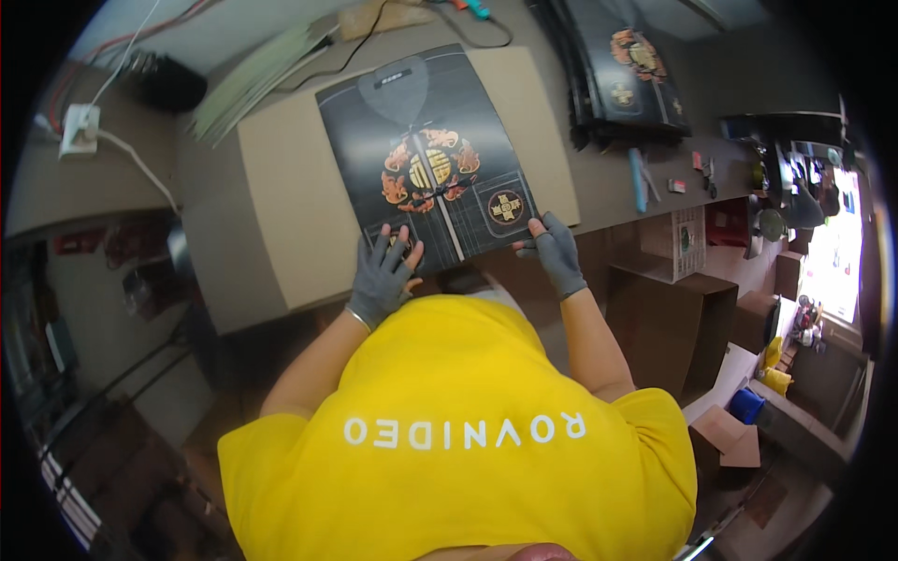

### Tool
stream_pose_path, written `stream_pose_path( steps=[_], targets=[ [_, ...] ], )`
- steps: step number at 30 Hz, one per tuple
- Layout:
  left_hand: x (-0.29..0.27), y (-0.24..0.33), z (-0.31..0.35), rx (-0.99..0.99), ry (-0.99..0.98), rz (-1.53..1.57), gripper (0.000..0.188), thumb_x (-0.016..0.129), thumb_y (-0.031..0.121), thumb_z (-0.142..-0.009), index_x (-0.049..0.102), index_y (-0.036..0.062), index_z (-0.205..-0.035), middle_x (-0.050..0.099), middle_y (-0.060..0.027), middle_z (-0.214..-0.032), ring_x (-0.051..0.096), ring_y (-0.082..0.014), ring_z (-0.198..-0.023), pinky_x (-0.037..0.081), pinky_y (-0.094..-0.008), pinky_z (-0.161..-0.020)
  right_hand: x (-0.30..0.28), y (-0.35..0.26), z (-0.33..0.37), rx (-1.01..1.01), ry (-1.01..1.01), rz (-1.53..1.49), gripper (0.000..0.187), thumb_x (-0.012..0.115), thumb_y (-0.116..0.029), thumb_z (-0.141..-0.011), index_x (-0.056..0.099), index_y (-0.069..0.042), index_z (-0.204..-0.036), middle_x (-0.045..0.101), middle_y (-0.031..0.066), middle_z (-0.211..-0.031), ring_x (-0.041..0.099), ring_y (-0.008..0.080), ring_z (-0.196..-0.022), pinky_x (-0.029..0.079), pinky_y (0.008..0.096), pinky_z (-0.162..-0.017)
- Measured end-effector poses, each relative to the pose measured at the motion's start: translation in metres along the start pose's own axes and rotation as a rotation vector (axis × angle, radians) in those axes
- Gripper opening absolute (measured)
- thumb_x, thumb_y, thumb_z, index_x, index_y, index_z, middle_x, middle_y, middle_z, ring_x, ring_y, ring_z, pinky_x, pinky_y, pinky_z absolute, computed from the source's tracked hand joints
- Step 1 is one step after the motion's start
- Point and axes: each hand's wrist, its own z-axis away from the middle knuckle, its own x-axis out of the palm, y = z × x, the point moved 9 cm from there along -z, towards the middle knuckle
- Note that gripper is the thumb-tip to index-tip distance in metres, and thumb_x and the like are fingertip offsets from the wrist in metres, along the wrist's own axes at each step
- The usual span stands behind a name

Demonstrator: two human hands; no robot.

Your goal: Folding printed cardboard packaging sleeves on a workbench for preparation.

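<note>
A glossy black printed sheet, with a jacket-like collar, a red-and-gold round emblem and pocket shapes, lies tilted in front of me. Beneath it is a large tan board. Both my hands wear grey gloves with bare fingertips. My left hand lies over the sheet's near left corner, fingers spread on its surface and partly covering one pocket print. At the near right corner, my right hand pinches the sheet's edge, its thumb beside the other pocket print. The sheet's near edge reaches the table edge by my body.
A stack of similar black pieces sits at the far right. Near it lie a light-blue tool and scissors. Pale sheets fan out at the far left beside a white power socket. Cardboard boxes stand to my right.
</note>
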Motion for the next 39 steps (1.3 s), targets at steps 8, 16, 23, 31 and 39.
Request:
stream_pose_path(
  steps=[8,16,23,31,39],
  targets=[
    [0.001,-0.009,-0.096,-0.196,0.088,0.155,0.078,0.071,0.040,-0.082,0.040,0.0128,-0.149,0.032,-0.0231,-0.155,0.031,-0.0436,-0.142,0.025,-0.0556,-0.114,-0.251,-0.154,-0.045,-0.454,0.462,-0.118,0.029,0.057,-0.025,-0.101,0.056,-0.006,-0.123,0.062,0.0040,-0.087,0.065,0.0130,-0.068,0.055,0.0252,-0.058],
    [-0.052,-0.192,0.018,-1.146,-0.028,-0.180,0.101,0.081,0.049,-0.069,0.039,-0.0031,-0.145,0.035,-0.0357,-0.146,0.036,-0.0486,-0.135,0.034,-0.0498,-0.112,-0.411,-0.154,-0.189,-0.225,0.593,-0.049,0.041,0.060,-0.026,-0.099,0.050,-0.007,-0.134,0.063,0.0051,-0.098,0.065,0.0141,-0.071,0.056,0.0252,-0.056],
    [-0.060,-0.211,0.102,-1.431,-0.064,-0.140,0.106,0.085,0.052,-0.060,0.045,-0.0059,-0.139,0.050,-0.0329,-0.134,0.050,-0.0453,-0.125,0.043,-0.0458,-0.104,-0.268,-0.138,-0.127,-0.626,0.719,0.278,0.034,0.056,-0.016,-0.098,0.055,0.003,-0.126,0.059,0.0071,-0.094,0.056,0.0095,-0.073,0.050,0.0243,-0.068],
    [-0.058,-0.200,0.088,-1.328,0.071,-0.157,0.103,0.083,0.054,-0.062,0.047,-0.0097,-0.135,0.059,-0.0306,-0.123,0.060,-0.0443,-0.110,0.049,-0.0463,-0.096,-0.078,-0.039,-0.083,-0.381,0.345,1.062,0.074,0.073,-0.039,-0.083,0.046,0.007,-0.134,0.052,0.0239,-0.129,0.047,0.0394,-0.124,0.039,0.0456,-0.105],
    [-0.060,-0.189,0.080,-1.275,-0.027,-0.186,0.102,0.077,0.061,-0.069,0.046,-0.0097,-0.137,0.052,-0.0284,-0.132,0.052,-0.0398,-0.121,0.045,-0.0435,-0.101,-0.101,-0.080,-0.091,-0.175,-0.102,0.392,0.041,0.067,-0.026,-0.090,0.057,0.000,-0.120,0.066,0.0077,-0.101,0.062,0.0141,-0.089,0.050,0.0289,-0.079]
  ],
)
